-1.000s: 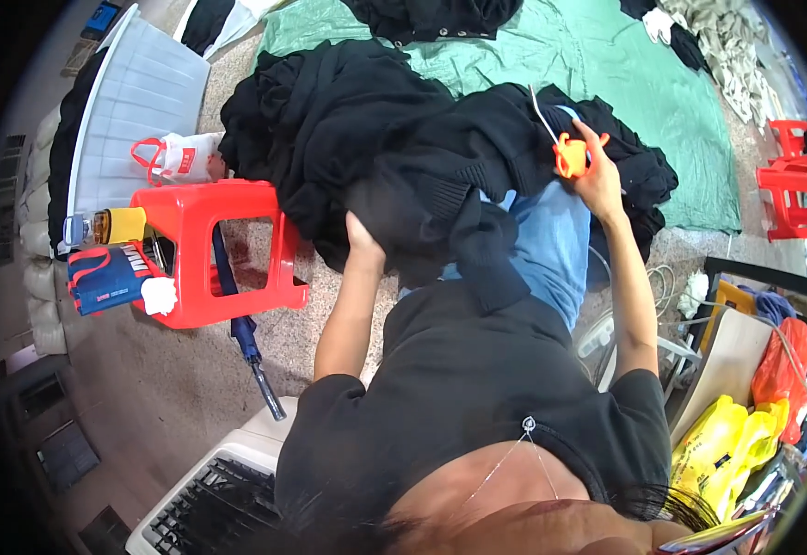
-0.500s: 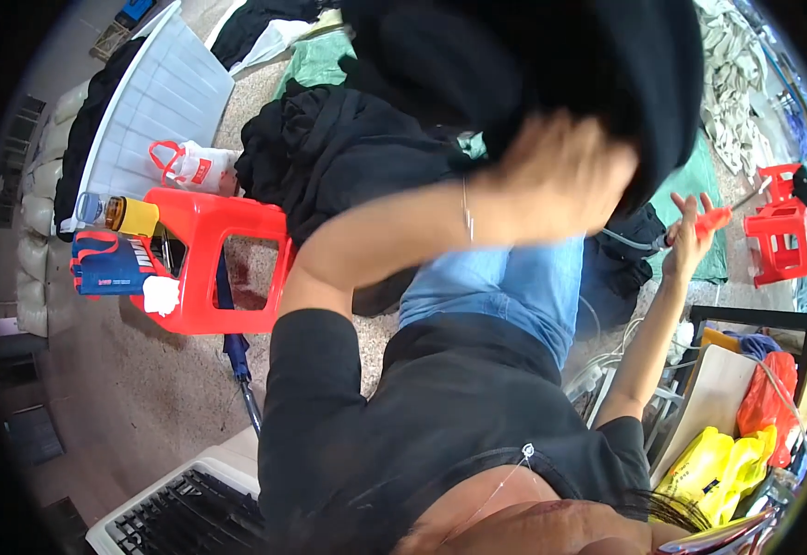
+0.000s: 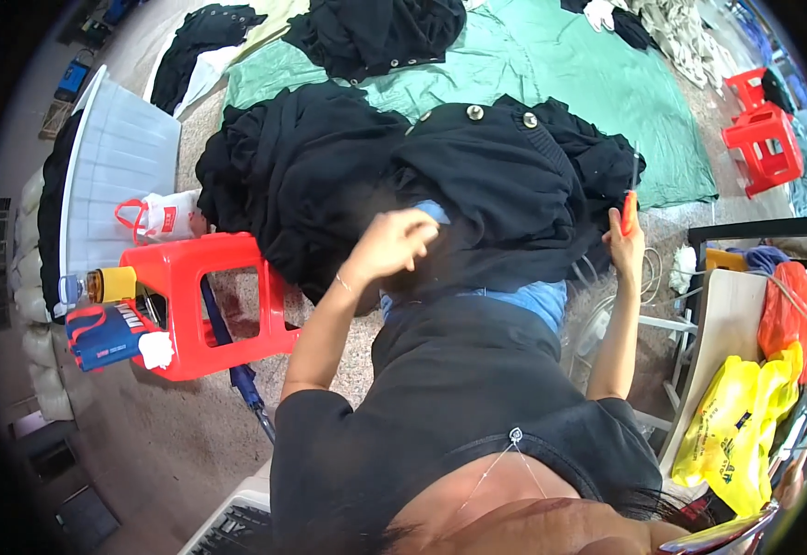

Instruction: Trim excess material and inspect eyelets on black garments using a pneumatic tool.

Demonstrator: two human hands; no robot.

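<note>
Across my lap and knees lies a black knit garment (image 3: 496, 185) with a ribbed edge and several shiny round buttons. Above its near left part is my left hand (image 3: 394, 242), fingers loosely bent and apart, with nothing seen in them. My right hand (image 3: 623, 245) is closed around an orange-handled tool (image 3: 629, 213) at the garment's right side; a thin rod points up from the tool, and its exact kind is unclear. More black cloth (image 3: 301, 166) is heaped at the left of my lap.
A red stool (image 3: 190, 305) at the left carries a bottle and a blue packet. Behind it stands a pale plastic bin (image 3: 126, 157). Green sheeting (image 3: 644, 139) covers the floor ahead, with another black garment (image 3: 375, 37) on it. Cables, a dark frame and a yellow bag (image 3: 736, 425) crowd the right.
The black garment, raised high before me, has come down onto my lap. My left hand has drawn back to the left; my right hand has moved left with the orange tool.
</note>
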